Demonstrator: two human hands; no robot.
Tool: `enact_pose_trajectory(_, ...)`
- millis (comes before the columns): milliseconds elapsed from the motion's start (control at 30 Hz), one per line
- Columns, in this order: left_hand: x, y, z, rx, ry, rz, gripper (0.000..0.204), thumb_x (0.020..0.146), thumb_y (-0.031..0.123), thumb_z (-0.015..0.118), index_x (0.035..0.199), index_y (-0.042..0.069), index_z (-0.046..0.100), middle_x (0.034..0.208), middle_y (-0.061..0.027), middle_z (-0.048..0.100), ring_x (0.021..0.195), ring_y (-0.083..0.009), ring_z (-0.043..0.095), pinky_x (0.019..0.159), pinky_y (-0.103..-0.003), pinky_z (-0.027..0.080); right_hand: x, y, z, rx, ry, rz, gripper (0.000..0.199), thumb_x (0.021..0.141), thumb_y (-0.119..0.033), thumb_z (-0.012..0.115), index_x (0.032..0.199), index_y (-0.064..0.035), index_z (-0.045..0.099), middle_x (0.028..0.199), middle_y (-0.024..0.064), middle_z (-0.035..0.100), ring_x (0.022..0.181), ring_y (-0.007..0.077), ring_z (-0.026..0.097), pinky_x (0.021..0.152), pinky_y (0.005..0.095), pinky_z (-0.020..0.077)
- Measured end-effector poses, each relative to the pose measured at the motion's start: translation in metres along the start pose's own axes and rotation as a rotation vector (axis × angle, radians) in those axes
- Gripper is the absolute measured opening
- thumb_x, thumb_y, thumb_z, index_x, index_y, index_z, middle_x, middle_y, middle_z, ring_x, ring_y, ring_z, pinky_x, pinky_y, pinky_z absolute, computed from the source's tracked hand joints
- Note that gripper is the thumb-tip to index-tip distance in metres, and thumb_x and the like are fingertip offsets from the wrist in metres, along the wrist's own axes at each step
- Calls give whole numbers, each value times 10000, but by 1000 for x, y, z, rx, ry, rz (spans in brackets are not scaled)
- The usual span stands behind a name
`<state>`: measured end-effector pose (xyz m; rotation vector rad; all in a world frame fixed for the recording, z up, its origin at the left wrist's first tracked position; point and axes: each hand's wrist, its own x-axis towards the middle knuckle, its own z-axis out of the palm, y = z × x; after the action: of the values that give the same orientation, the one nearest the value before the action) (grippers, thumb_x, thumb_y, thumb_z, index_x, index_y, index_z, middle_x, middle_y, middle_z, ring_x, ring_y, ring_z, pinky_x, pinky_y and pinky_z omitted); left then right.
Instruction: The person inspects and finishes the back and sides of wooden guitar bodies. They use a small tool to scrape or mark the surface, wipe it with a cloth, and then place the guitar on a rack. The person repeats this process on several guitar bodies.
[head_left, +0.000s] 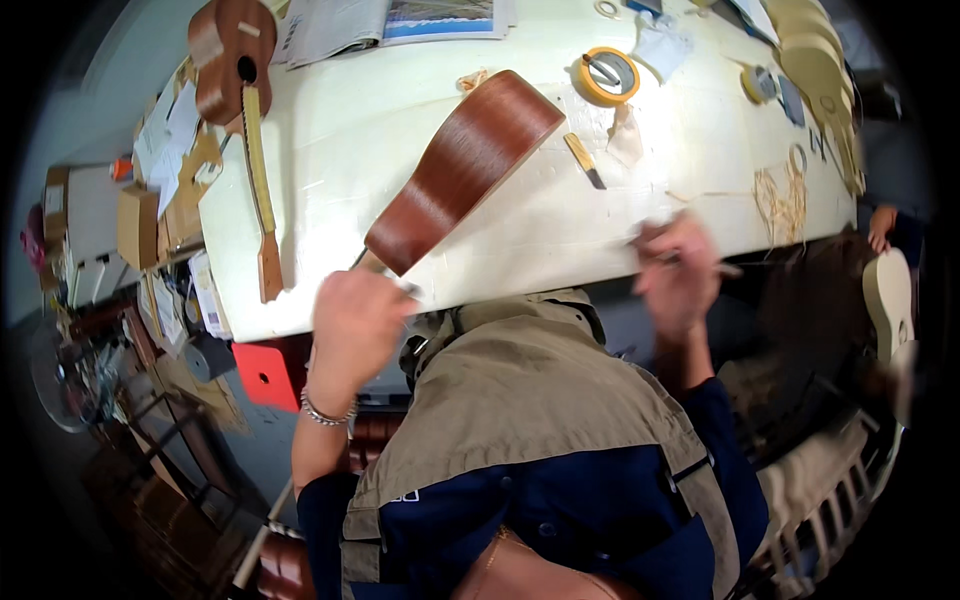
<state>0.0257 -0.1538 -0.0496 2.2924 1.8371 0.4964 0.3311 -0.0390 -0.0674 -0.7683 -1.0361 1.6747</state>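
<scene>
A reddish-brown ukulele lies on its edge on the white worktable, its curved side facing up. My left hand is closed around its neck at the table's front edge; the fingers hide most of the neck. To the right, past the table's front edge, my right hand is raised and blurred by motion. Its fingers are pinched on a thin stick-like tool, whose kind I cannot make out. Between the hands and the far side lies a short tool with a wooden handle and dark end.
Another ukulele lies at the left. A yellow tape roll with a pen across it sits near a crumpled cloth. Thin wood strips lie at the right, pale instrument bodies behind. An open newspaper is at the back.
</scene>
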Motion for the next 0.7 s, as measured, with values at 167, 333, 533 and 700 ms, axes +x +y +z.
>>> enact_pose_trajectory(167,9,-57,26,-599,312,-250,444,813,311,651,1059,-6,462,1151,-118,487,889,-212,442,848,-350,383,-10,-9,19,-172,214,-234,360,899,-239,396,1064,65,497,821,199,627,740,198,604,631,269,435)
enact_pose_trajectory(333,9,-63,92,-1008,306,-400,561,710,202,767,1007,85,304,1319,-202,365,1275,-309,334,1081,-457,236,-14,20,73,-267,344,-73,331,886,-181,477,1106,63,511,1037,205,615,913,211,603,772,310,487)
enact_pose_trajectory(533,-2,-53,112,-1211,371,-514,696,729,109,726,1222,23,242,1337,-201,333,1268,-299,346,1050,-421,305,-2,32,100,-300,459,-46,249,851,-7,554,1091,55,530,1048,171,617,970,187,602,811,285,480)
enact_pose_trajectory(700,-14,-54,124,-1225,432,-508,738,707,167,763,1204,25,236,1308,-186,350,1212,-284,392,1034,-417,318,9,48,108,-427,418,-98,269,834,38,546,1100,70,526,1044,176,620,955,194,611,846,298,477)
